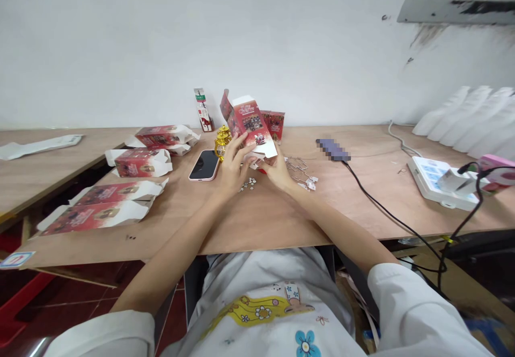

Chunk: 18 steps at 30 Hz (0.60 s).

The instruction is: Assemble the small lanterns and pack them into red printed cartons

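— While both forearms stretch out over the wooden table (257,223), what are the hands doing?
— The left hand (233,166) and right hand (277,170) are closed on the red printed cardboard box (250,123), fingers curled at its lower end, tilting it with its top flap open.
— And around them?
— A small gold lantern ornament (222,139) and a black smartphone (204,165) lie just left; flat red cartons (140,162) farther left; wire hooks (300,172) just right.

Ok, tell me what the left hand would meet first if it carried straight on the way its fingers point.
The left hand points up and away, toward the wall. Its fingers already touch the red carton, so that comes first. The gold lantern ornament stands just left of that line, though depth is hard to judge.
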Each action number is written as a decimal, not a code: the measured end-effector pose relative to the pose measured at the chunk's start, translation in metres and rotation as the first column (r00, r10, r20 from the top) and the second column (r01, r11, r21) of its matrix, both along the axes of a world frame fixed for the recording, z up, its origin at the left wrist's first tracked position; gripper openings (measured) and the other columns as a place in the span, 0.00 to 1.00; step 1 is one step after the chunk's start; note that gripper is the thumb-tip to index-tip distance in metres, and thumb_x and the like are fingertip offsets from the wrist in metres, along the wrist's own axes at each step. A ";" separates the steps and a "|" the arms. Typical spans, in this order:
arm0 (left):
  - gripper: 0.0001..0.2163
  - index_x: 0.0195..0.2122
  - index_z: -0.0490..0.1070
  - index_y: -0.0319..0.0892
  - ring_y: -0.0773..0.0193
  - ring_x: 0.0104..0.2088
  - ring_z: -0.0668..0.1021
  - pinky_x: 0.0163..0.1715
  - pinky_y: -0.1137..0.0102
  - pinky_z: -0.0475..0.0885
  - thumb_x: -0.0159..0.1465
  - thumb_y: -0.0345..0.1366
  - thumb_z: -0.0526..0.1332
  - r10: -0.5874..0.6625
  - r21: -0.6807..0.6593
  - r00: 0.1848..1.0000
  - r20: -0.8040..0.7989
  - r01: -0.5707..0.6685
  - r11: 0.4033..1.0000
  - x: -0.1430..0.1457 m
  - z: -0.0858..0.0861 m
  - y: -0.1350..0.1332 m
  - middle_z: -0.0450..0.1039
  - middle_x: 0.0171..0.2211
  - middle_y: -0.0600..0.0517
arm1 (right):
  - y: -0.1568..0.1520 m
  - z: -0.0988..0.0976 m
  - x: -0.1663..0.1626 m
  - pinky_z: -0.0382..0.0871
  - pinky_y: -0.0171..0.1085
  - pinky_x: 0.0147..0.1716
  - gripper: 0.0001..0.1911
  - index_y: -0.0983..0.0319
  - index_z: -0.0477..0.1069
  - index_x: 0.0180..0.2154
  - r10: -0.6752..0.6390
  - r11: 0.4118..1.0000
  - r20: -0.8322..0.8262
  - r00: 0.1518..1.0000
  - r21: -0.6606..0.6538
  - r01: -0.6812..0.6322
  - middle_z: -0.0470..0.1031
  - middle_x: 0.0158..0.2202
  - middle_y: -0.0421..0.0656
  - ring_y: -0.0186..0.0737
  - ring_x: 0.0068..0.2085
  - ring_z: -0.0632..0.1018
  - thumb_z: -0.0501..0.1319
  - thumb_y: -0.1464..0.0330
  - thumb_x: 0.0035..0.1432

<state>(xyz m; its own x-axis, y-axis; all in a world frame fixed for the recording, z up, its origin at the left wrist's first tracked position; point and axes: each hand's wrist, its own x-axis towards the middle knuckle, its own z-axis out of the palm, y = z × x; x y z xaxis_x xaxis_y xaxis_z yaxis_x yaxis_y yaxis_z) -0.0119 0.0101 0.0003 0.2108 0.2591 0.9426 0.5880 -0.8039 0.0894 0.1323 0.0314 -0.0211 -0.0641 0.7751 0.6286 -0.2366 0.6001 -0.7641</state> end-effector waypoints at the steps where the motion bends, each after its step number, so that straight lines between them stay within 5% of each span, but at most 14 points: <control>1: 0.12 0.51 0.69 0.46 0.56 0.64 0.65 0.60 0.53 0.64 0.68 0.41 0.55 0.005 -0.003 1.000 -0.008 -0.005 1.000 0.000 0.000 0.000 0.66 0.60 0.43 | 0.001 -0.001 0.000 0.76 0.45 0.49 0.34 0.58 0.60 0.53 -0.021 1.000 0.006 1.000 0.006 0.021 0.73 0.52 0.49 0.44 0.49 0.78 0.69 0.55 0.48; 9: 0.15 0.52 0.66 0.45 0.55 0.62 0.68 0.58 0.54 0.67 0.69 0.46 0.52 -0.024 -0.081 0.996 0.089 0.032 0.996 0.002 0.000 -0.003 0.64 0.61 0.42 | -0.010 -0.003 0.004 0.79 0.38 0.33 0.28 0.55 0.60 0.54 -0.027 0.999 0.101 0.995 -0.022 0.030 0.73 0.50 0.44 0.38 0.41 0.79 0.66 0.59 0.53; 15: 0.14 0.49 0.66 0.43 0.57 0.57 0.72 0.55 0.56 0.69 0.70 0.45 0.52 0.070 -0.080 0.978 0.198 -0.055 0.995 0.001 0.003 -0.002 0.69 0.55 0.43 | -0.014 -0.003 0.004 0.78 0.41 0.38 0.24 0.57 0.62 0.52 -0.101 0.995 0.221 0.970 0.013 0.101 0.75 0.42 0.42 0.39 0.38 0.79 0.63 0.59 0.56; 18: 0.14 0.48 0.67 0.43 0.57 0.57 0.72 0.56 0.56 0.68 0.70 0.46 0.52 0.074 -0.096 0.972 0.221 -0.054 0.994 0.001 0.005 -0.004 0.69 0.55 0.43 | -0.017 -0.002 0.006 0.76 0.44 0.42 0.23 0.58 0.64 0.52 -0.226 0.973 0.286 0.931 0.108 0.203 0.75 0.46 0.46 0.41 0.42 0.78 0.62 0.58 0.58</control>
<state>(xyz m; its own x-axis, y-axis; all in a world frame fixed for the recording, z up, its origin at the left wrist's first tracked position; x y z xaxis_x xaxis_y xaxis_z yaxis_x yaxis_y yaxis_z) -0.0108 0.0063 0.0048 -0.0229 0.3496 0.9366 0.5948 -0.7482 0.2938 0.1380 0.0144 -0.0233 -0.0925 0.7422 0.6637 0.1326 0.6698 -0.7306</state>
